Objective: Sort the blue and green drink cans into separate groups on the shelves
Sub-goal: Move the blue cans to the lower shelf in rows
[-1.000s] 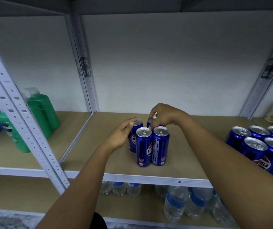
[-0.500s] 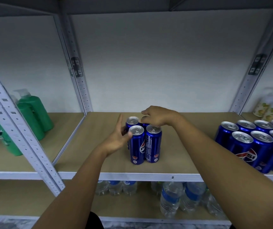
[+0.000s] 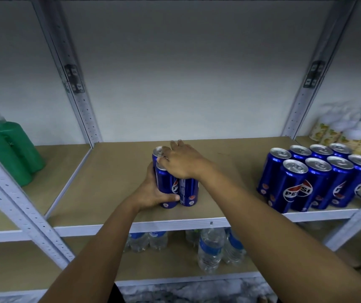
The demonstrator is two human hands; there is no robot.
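Small cluster of blue cans [image 3: 176,189] stands upright mid-shelf [image 3: 114,178], well apart from the bigger blue group [image 3: 315,178] at right; left hand [image 3: 153,191] wraps the front-left can low on its side, right hand [image 3: 181,162] lies over the tops w/ fingers curled round the rims. Cans look rigid but thin-walled, smooth & prob slippery, likely full so fairly heavy; best held round the body or squeezed together as a block, since top-only grip could let one slide out

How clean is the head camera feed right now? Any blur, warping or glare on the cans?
Head view: wide-angle warping bows the shelf uprights; the green bottles at left and the packets at far right are blurred; lighting is dim and even, with soft glints on the lids of the right can group; the hands and held cans are fairly sharp.
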